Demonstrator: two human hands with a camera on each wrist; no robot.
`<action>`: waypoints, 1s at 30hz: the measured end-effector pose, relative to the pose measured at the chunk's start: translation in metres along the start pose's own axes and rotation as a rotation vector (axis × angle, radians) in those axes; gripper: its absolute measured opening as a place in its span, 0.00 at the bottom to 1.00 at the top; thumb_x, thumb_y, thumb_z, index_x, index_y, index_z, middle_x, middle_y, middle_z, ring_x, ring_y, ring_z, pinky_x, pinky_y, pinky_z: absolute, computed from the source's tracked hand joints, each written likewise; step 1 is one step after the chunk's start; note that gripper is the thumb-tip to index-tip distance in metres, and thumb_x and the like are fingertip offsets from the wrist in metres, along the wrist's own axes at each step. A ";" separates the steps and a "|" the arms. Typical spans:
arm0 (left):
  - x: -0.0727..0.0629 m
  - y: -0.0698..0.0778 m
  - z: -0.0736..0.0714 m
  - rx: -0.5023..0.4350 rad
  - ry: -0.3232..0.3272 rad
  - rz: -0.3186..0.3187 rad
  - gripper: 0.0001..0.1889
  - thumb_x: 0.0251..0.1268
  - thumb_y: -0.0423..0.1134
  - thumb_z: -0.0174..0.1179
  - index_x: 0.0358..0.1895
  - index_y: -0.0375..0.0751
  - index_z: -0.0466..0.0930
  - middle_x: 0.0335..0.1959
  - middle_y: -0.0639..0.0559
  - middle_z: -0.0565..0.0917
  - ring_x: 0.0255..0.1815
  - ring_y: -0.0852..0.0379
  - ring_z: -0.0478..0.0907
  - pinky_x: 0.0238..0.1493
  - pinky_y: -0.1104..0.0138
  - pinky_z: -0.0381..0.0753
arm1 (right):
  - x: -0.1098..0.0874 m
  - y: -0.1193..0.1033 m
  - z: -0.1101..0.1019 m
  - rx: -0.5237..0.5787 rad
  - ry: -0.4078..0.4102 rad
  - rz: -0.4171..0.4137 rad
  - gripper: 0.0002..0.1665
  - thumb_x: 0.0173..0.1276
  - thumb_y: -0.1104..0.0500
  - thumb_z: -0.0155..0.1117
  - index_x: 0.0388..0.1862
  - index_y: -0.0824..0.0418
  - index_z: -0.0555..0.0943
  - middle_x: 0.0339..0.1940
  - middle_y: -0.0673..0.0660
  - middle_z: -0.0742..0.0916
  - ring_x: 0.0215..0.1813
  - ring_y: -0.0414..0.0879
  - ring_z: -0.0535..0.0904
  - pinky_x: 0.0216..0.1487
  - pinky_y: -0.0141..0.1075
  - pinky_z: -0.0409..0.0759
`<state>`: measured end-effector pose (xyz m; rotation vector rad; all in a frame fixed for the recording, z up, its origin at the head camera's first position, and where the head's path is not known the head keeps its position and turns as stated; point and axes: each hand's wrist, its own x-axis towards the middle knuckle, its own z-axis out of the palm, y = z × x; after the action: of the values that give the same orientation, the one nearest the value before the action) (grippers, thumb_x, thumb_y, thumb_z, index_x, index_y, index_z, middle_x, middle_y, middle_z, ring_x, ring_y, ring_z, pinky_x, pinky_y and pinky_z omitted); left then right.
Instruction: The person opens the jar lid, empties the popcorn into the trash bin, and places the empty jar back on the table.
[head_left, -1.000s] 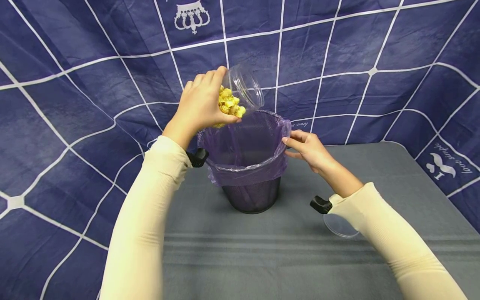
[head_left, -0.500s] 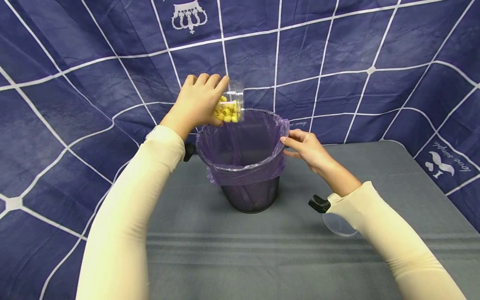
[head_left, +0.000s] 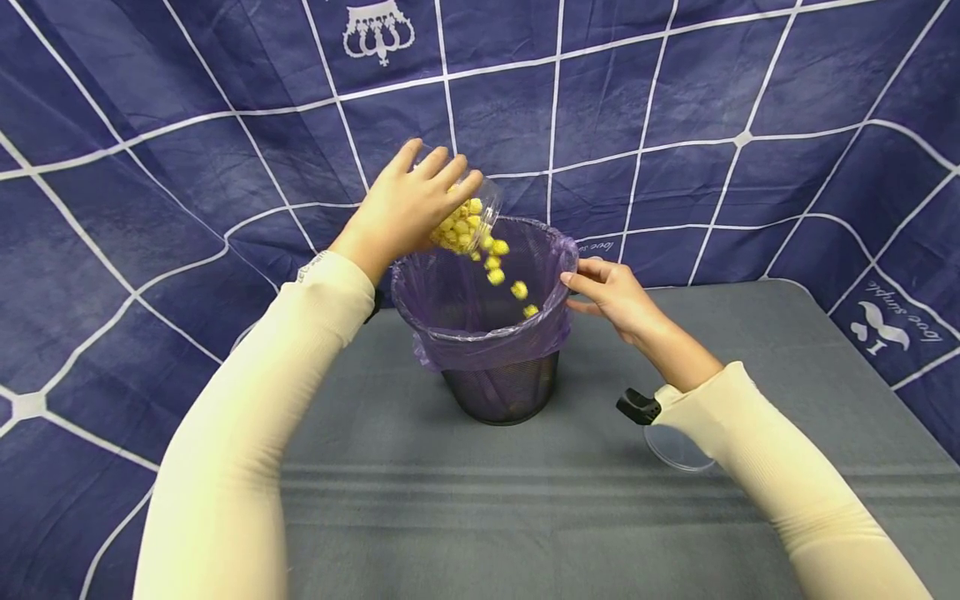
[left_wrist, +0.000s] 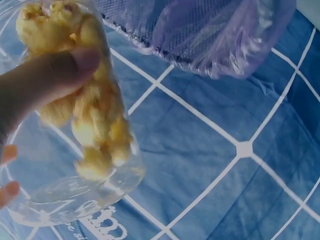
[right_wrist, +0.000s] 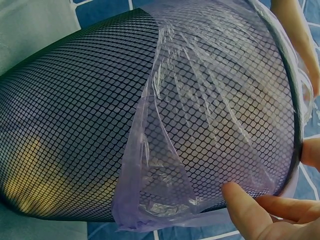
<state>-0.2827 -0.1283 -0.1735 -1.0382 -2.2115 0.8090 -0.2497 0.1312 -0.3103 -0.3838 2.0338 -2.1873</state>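
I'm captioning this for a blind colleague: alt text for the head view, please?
A left hand tips a clear jar of yellow popcorn, pieces dropping into a mesh bin lined with a purple bag. The right hand holds the lined rim; a clear round lid lies on the gray surface.

head: bright, left sleeve [head_left: 217,442] nearly washed out | left wrist: bluish, popcorn [left_wrist: 95,120] blurred, jar [left_wrist: 55,200] glinting | right wrist: dimmer, liner [right_wrist: 220,100] glinting

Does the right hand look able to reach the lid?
Likely yes, if the right hand leaves the bin: the lid lies on the table, partly hidden by the right sleeve, nothing seen on it.
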 end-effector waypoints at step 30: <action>-0.005 0.007 -0.004 0.443 0.136 0.148 0.27 0.62 0.32 0.48 0.65 0.45 0.54 0.64 0.42 0.60 0.64 0.46 0.55 0.64 0.50 0.44 | 0.000 -0.001 0.001 0.014 -0.011 0.012 0.29 0.66 0.59 0.54 0.61 0.75 0.63 0.58 0.67 0.67 0.55 0.47 0.70 0.50 0.39 0.73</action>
<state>-0.2733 -0.1276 -0.1772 -1.0045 -1.7464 1.1903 -0.2494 0.1301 -0.3097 -0.3803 2.0094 -2.1866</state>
